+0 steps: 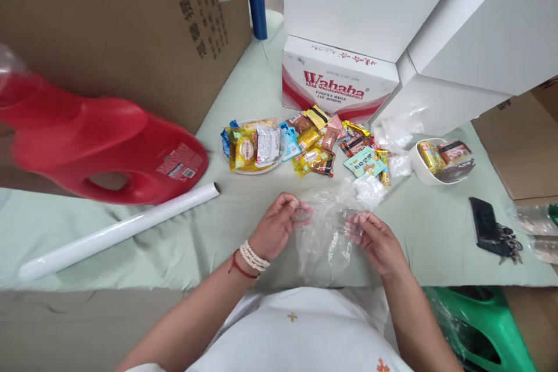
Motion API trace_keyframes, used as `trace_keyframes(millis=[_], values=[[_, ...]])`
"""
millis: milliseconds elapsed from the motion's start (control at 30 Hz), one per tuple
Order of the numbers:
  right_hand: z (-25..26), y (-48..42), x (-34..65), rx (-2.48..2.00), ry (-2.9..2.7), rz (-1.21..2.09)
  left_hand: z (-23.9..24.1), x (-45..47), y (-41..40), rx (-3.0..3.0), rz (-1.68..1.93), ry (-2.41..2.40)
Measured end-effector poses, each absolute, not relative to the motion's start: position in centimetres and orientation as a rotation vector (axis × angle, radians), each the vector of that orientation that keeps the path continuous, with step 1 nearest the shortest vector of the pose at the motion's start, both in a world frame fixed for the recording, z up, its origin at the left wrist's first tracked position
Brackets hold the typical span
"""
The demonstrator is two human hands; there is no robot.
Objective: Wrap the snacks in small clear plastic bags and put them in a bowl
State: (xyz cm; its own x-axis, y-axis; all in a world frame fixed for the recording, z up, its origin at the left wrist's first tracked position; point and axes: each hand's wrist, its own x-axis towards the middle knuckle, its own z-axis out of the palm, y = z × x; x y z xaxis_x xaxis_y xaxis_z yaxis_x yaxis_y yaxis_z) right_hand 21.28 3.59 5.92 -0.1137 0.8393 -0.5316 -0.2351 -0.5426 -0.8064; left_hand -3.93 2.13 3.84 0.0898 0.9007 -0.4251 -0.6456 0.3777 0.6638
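A clear plastic bag (325, 244) is stretched between my two hands near the table's front edge. My left hand (281, 224) pinches one side of its upper part, with a beaded bracelet and a red cord at the wrist. My right hand (377, 238) grips the opposite side between thumb and fingers. Just beyond the bag lies a pile of wrapped snacks (311, 157), and a green snack packet (365, 161) rests at its right. Crumpled clear plastic (394, 133) sits beside that packet.
A plate (253, 171) and a white bowl (422, 171) hold more snacks. At left are a red jug (108, 145), a white roll (122, 229) and a cardboard box (122, 23). A Wahaba-style printed carton (340, 84) stands behind; keys (508, 244) lie right, a green stool (501, 325) below.
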Motion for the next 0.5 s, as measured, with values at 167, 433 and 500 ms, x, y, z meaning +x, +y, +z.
trace_keyframes(millis=[167,433,500], values=[[4.4,6.1,21.1,-1.469,-0.606,1.766,3.3,-7.1,1.9,0.178,1.24,1.225],[2.3,8.5,21.9,-1.66,-1.13,1.415,2.0,-6.7,2.6,0.412,1.235,1.653],[2.2,9.0,23.0,-1.679,-1.258,1.447,2.3,-6.8,2.4,0.478,1.218,1.692]])
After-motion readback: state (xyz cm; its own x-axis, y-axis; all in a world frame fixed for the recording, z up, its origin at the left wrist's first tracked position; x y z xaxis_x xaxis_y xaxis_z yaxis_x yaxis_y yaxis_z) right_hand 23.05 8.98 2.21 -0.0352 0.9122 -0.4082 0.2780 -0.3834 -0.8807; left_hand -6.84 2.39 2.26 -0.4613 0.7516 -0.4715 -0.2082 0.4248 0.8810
